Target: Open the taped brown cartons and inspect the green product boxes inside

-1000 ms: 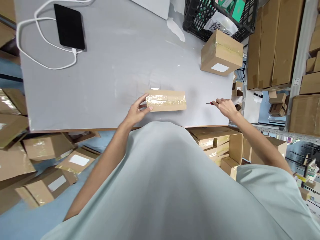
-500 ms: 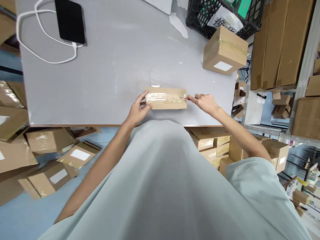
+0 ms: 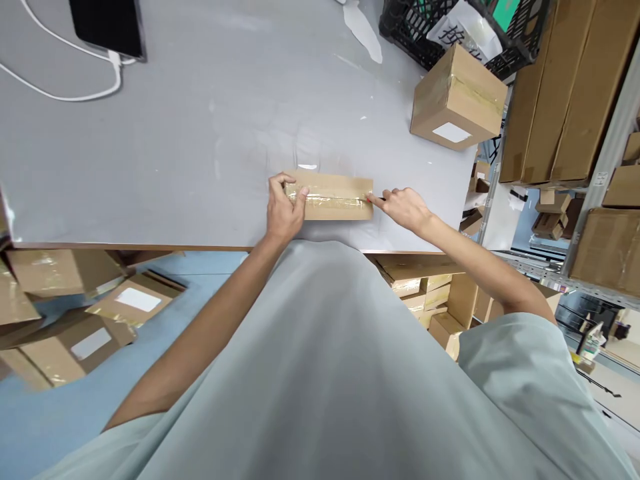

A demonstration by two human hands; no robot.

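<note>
Left grip (image 3: 285, 208) is hanging onto the left end of a slim taped box (image 3: 333, 181) for me, thumb on top over the shiny tape, fingers round the far edge. The box sits flat on the bench (image 3: 200, 153), right between my two grips and near the front edge. Right grip (image 3: 406, 208) is closed around a small red tool (image 3: 369, 197), mostly hidden by the fingers, with its front end right at the tape on the box's right end. I can't make out the tip from here.

Up and right of the right grip there's a bigger carton (image 3: 457, 93) with a white label, and just behind that a black crate (image 3: 407, 33) with a paper sheet and green stuff in it. Far off to the upper left of the left grip is a dark-screened device (image 3: 107, 27) with a white cable (image 3: 90, 99) plugged in. Below and left of that grip, labelled cartons (image 3: 137, 300) sit beyond the bench edge.
</note>
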